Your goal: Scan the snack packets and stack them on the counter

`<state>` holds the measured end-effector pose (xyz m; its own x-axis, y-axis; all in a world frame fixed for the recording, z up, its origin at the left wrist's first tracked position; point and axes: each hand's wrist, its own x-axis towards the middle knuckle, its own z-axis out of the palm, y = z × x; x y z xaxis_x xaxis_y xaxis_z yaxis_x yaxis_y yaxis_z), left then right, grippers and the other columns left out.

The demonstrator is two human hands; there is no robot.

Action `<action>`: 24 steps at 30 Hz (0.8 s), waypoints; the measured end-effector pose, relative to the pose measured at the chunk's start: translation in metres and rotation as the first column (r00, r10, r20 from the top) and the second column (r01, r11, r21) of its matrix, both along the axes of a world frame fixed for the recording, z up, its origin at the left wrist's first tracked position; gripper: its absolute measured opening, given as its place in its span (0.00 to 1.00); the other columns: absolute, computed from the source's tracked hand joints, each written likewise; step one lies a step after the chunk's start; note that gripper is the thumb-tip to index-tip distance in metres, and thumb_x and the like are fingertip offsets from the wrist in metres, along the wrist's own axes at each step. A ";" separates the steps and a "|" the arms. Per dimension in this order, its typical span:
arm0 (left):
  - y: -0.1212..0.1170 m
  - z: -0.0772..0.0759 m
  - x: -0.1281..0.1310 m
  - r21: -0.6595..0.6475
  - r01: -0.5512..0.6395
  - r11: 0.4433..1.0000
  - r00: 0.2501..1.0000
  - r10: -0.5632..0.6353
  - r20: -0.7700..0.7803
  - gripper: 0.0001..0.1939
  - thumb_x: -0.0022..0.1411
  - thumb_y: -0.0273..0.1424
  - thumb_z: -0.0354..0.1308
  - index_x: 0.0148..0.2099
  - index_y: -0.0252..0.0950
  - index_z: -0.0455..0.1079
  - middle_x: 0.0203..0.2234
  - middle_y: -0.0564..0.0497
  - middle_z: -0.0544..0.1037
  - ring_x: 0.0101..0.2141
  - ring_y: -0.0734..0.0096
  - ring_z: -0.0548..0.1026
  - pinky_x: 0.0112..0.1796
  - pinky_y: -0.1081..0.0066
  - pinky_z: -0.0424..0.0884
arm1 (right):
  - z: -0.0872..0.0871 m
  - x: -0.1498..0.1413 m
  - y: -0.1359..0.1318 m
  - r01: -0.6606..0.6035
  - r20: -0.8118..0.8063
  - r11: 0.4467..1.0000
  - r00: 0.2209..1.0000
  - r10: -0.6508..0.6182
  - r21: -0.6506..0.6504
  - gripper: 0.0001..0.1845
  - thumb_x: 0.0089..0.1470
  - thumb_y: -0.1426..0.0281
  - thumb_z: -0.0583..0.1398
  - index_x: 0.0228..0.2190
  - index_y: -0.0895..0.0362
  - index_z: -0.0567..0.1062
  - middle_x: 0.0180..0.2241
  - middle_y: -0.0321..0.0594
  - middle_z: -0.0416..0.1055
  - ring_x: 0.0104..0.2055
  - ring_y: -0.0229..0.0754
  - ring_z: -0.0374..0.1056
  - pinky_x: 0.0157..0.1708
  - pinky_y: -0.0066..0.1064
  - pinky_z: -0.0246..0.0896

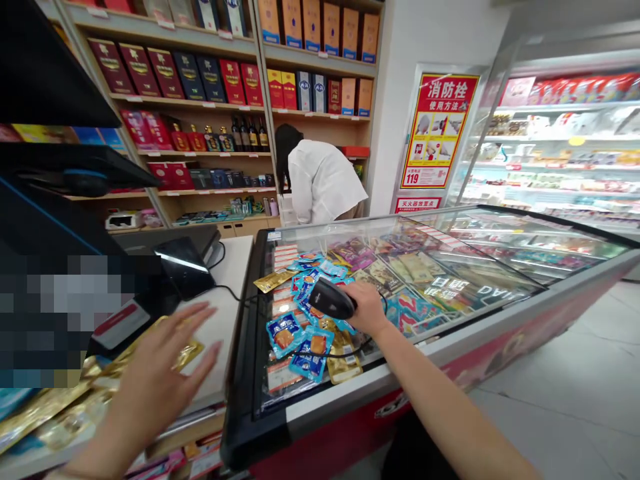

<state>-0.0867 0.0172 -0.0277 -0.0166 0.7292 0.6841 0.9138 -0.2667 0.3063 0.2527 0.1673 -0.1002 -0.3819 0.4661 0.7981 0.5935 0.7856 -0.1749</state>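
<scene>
My right hand (pixel 366 308) is wrapped round the handle of a black barcode scanner (pixel 330 298), held over a pile of small snack packets. Blue packets (pixel 313 353) lie on the freezer's glass lid under and around the scanner. Gold packets (pixel 274 281) are among them, one at the pile's left edge. The scanner's black cable crosses the packets. Over the white counter (pixel 220 320), my left hand (pixel 163 367) has its fingers spread, with nothing in it. Beneath and beside it are more gold packets (pixel 55 400), partly hidden by the hand.
A chest freezer (pixel 450 363) with frozen packs under glass extends to the right. Dark checkout equipment (pixel 55 200) stands on the left. A person in a white shirt (pixel 325 180) bends by shelves of boxes and bottles (pixel 195 137). A lit display fridge (pixel 570 133) is at the far right.
</scene>
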 end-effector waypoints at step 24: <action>0.061 -0.016 0.113 -0.498 -0.236 0.835 0.769 -0.153 -0.621 0.19 0.62 0.29 0.44 0.47 0.30 0.74 0.35 0.35 0.81 0.38 0.48 0.80 0.53 0.47 0.59 | 0.005 -0.002 -0.001 0.000 -0.045 0.999 0.999 -0.002 -0.039 0.16 0.49 0.66 0.61 0.41 0.55 0.77 0.32 0.42 0.77 0.35 0.46 0.71 0.36 0.35 0.60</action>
<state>0.0261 0.0784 -0.0436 0.2225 0.9730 0.0616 0.9473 -0.2009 -0.2494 0.2505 0.1666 -0.0950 -0.3453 0.4978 0.7956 0.5851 0.7770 -0.2323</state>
